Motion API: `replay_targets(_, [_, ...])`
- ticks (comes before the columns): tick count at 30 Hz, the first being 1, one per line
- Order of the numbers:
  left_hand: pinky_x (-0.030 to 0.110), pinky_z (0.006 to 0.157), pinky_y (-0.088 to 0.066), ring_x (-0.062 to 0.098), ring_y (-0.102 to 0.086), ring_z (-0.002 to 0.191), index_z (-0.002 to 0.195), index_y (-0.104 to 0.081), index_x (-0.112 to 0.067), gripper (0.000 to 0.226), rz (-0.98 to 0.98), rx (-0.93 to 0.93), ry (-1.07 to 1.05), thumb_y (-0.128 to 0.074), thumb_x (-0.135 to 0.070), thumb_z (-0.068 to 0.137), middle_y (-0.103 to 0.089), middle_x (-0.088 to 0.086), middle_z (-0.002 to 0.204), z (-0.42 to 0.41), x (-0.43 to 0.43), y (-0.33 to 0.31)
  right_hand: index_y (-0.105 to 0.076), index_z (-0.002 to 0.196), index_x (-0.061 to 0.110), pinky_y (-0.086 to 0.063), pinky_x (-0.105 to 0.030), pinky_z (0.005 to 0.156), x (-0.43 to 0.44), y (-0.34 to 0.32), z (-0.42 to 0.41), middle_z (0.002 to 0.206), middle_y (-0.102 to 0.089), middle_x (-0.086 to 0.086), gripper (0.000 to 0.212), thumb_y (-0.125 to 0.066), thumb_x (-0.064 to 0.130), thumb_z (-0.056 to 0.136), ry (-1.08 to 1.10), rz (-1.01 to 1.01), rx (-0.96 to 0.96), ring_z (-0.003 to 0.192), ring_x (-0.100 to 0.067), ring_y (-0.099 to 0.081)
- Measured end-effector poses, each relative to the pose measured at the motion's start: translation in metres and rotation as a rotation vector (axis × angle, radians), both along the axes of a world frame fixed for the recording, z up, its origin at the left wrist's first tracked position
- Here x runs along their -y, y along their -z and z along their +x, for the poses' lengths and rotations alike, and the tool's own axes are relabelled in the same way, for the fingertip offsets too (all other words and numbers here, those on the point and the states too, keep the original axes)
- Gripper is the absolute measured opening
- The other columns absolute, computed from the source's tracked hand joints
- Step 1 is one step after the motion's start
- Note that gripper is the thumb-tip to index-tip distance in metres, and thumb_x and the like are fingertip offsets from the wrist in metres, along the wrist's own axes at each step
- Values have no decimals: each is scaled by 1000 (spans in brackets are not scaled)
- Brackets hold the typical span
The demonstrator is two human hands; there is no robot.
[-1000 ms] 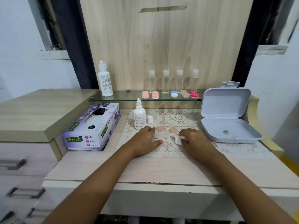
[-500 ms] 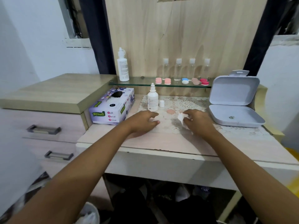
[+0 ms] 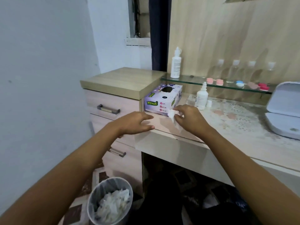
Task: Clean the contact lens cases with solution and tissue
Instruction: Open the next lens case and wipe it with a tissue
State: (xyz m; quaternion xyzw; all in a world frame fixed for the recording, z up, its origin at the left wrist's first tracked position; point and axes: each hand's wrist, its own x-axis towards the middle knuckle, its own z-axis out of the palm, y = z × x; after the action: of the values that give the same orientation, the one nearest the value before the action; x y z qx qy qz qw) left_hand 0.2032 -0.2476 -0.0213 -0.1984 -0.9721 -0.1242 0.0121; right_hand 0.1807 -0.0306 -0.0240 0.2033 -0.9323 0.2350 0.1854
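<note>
A pale wooden table (image 3: 243, 148) spreads out to the right of both hands, with a drawer unit (image 3: 113, 108) just behind the left hand. Below the left forearm, on the floor, stands a grey waste bin (image 3: 110, 202) already holding crumpled white tissue, which suggests where the used piece is headed. A purple tissue box (image 3: 162, 99) sits just beyond the right hand, within easy reach for a fresh sheet. Further right of that hand, a small white solution bottle (image 3: 201, 96) stands upright on a lace mat (image 3: 240, 114), beside two peach contact lens case pieces (image 3: 224, 114) lying flat, apparently wiped and left to dry. The left hand (image 3: 134, 122) hovers at the table's corner, fingers loosely spread, holding nothing. The right hand (image 3: 188, 119) pinches a crumpled white tissue (image 3: 173, 116) between its fingertips.
</note>
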Motion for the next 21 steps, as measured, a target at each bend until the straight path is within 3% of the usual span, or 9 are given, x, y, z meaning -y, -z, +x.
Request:
replay_targets(4, [22,99,-31,16,-43,127,139,-43,-17,55,7,12,-107,-51,-44,92,-47,3,140,16,54,10,-64,115,9,-41,-31,83,56,7,-1,109,-64,-15,31,-53,9,86,-116,17,-7,101,-29,-57])
replay_targets(8, [27,102,-32,19,-44,126,139,-42,-17,57,-4,47,-230,-51,-46,91,-48,6,139,28,106,30,-66,108,10,-41,-31,74,116,21,1,102,-64,-14,27,-53,10,85,-239,20,41,95,-30,-57])
replay_targets(18, [25,86,-38,23,-56,105,128,-54,-15,41,92,189,-389,-56,-33,91,-61,10,115,54,196,122,-62,114,13,-44,-33,84,242,103,7,112,-60,-12,30,-52,15,86,-448,130,244,104,-28,-54])
replay_targets(21, [31,96,-40,25,-54,115,132,-51,-15,46,102,250,-442,-54,-36,91,-57,12,126,60,211,161,-62,116,16,-46,-36,87,260,144,5,111,-57,-14,31,-51,17,87,-466,167,363,103,-29,-54])
